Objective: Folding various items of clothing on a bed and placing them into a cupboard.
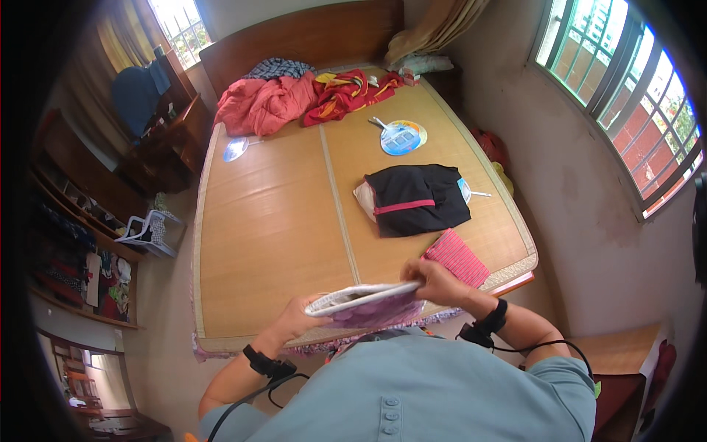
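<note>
Just over the near edge of the bed, my two hands stretch a purple garment with a white band-like opening (375, 313) between them. My left hand (297, 318) is closed on the left end of the band, its fingers partly hidden. Closed on the other end is my right hand (433, 281), fingers bent around the edge. Beside the right hand lies a folded pink-red striped cloth (458, 258). Farther out, a black garment with a pink stripe (412, 199) is spread flat, partly covering a hand fan (465, 190) and something pale at its left side.
The bed has a tan mat (265, 236). Two more hand fans (403, 138) lie on it. Pink bedding (269, 103) and a red-yellow cloth (342, 96) are heaped near the headboard (302, 40). A white plastic chair (151, 230) stands left; a barred window (615, 74) is right.
</note>
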Demonstrator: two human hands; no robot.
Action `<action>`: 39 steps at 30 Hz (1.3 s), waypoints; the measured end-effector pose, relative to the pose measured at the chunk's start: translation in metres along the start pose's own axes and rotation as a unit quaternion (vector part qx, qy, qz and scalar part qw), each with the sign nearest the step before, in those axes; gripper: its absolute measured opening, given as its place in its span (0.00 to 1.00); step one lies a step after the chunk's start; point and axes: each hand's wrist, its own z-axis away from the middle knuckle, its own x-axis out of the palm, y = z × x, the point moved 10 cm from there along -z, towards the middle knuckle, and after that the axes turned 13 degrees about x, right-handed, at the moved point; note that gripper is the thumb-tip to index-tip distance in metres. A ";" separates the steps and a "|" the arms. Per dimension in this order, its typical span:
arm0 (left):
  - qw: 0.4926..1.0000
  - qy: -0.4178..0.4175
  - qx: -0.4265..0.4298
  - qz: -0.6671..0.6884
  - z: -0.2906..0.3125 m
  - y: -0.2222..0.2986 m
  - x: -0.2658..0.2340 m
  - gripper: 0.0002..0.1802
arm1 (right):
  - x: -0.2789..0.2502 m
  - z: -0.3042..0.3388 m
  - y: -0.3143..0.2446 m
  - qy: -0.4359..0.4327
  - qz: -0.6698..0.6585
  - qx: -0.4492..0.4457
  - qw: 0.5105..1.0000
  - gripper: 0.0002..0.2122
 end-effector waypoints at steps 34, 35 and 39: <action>0.961 -0.224 -0.105 0.121 0.033 -0.032 0.056 0.36 | 0.040 0.069 0.044 -0.219 -0.178 0.092 0.955 0.17; 0.962 -0.223 -0.103 0.121 0.036 -0.031 0.056 0.36 | 0.040 0.075 0.046 -0.237 -0.194 0.081 0.949 0.22; 0.979 -0.177 -0.033 0.099 0.041 0.000 0.058 0.37 | 0.047 0.085 0.043 -0.294 -0.221 0.086 0.926 0.46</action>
